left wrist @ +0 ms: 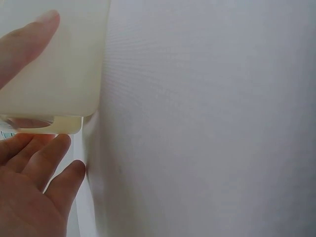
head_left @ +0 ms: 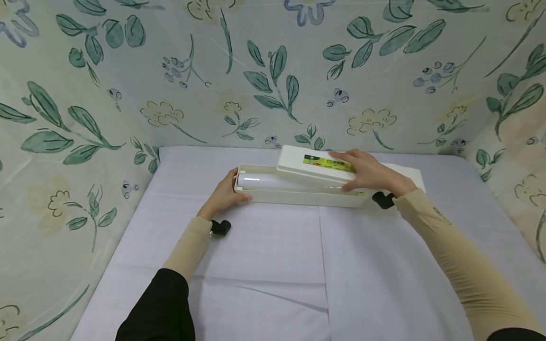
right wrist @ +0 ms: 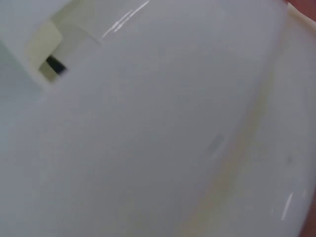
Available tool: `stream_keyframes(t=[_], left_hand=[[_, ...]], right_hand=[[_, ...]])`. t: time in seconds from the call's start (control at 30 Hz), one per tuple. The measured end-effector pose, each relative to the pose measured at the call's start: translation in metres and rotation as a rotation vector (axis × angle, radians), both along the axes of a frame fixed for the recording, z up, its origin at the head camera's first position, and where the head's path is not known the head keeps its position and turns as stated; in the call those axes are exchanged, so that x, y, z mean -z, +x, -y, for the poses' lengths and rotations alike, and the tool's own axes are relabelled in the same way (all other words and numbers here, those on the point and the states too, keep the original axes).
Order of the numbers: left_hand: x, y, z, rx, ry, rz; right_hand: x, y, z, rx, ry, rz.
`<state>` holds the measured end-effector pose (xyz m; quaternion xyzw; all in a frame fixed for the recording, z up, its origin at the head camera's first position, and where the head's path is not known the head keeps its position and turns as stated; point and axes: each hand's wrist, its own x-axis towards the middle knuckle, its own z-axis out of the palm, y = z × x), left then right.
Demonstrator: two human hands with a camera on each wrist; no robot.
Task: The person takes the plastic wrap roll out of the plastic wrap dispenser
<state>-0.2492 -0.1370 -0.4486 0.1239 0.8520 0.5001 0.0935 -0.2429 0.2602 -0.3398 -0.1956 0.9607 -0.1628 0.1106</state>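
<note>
One cloth with leaves and flowers (head_left: 192,97) rises at the far side and also stands at left and right. Before it is one table (head_left: 256,246), covered in white.

One long white box (head_left: 298,198) lies on the far part of this table, near the middle from left to right. Its long axis goes from left to right, almost along the far edge, with the right end slightly nearer. Its open side looks up. One white lid (head_left: 296,166) sits over the right part of the box, turned a little: its left end points farther away, its right end nearer. Inside the box is one shiny white roll (head_left: 260,180), its axis following the box; the lid hides its right part.

There are two hands. The right hand (head_left: 371,171) grips the lid, with fingers on the far side and thumb on the near side. The left hand (head_left: 223,192) holds the left end of the box, the thumb at the near wall and the other fingers behind.

The lid carries one yellow-green label (head_left: 326,163), whose writing is too small to read. Two black pieces, one at the left wrist (head_left: 221,228) and one at the right, are the smallest.
</note>
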Motion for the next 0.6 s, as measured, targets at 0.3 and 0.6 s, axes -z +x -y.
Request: stream_keyframes(t=[0.3,0.6], left_hand=[[0.000,0.000,0.000,0.001,0.003,-0.011],[0.000,0.000,0.000,0.005,0.000,-0.009]], right_hand=[[0.001,0.002,-0.008,0.003,0.004,-0.006],[0.002,0.005,-0.016,0.016,0.013,-0.005]])
